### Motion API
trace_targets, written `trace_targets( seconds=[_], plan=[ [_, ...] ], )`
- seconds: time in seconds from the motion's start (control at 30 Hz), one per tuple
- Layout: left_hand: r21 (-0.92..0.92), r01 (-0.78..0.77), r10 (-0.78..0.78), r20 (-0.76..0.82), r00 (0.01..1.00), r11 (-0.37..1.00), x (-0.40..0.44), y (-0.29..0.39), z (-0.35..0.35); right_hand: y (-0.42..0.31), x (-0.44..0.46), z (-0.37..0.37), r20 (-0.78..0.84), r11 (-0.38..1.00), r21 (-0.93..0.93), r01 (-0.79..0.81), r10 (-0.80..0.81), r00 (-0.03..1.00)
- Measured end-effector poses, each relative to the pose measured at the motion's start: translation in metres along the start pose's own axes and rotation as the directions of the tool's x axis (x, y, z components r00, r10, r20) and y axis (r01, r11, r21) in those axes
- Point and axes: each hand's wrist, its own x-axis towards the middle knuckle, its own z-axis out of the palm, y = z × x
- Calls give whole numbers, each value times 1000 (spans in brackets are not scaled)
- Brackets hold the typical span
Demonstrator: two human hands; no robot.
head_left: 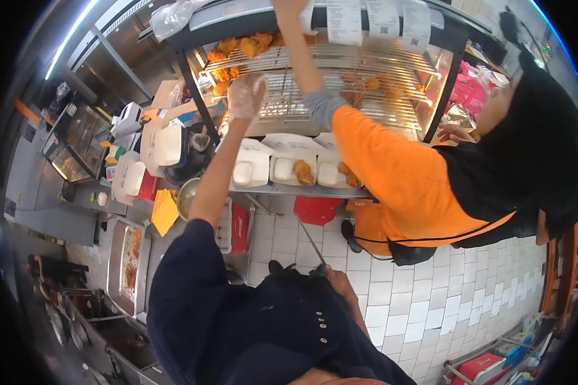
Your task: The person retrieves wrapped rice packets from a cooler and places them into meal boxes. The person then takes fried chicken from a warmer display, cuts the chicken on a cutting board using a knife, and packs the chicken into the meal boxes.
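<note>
My left hand (246, 97), in a clear plastic glove, is raised at the front left of a lit warming cabinet (449, 80). Its fingers look loosely extended, with nothing visible in them. Pieces of fried chicken (255, 44) lie on the rack just behind it. Below, three open paper boxes (293, 147) stand in a row on the ledge. White rice (243, 172) fills part of the left box; the other two hold rice and fried chicken (304, 172). Low by my body, my right hand (341, 282) is closed around a long thin metal utensil (312, 242), its kind unclear.
A co-worker's orange sleeve (382, 154) crosses close on the right, the arm reaching to the cabinet top under paper receipts (344, 22). Left are more open boxes (162, 142), a metal bowl (187, 197), yellow packets (165, 210) and a long metal tray (117, 256).
</note>
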Motion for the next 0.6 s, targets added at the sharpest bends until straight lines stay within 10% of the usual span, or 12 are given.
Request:
trace_targets(
  seconds=[0.23,0.37,0.6],
  plan=[
    [189,194,-208,59,976,963,155,-44,74,19,-3,17,-140,996,38,-85,90,986],
    [59,134,-146,423,894,989,173,-84,110,24,-18,17,-239,986,127,-109,137,961],
    [36,274,-276,93,957,961,170,-155,185,9,-13,10,-254,952,297,-76,156,955]
  ],
)
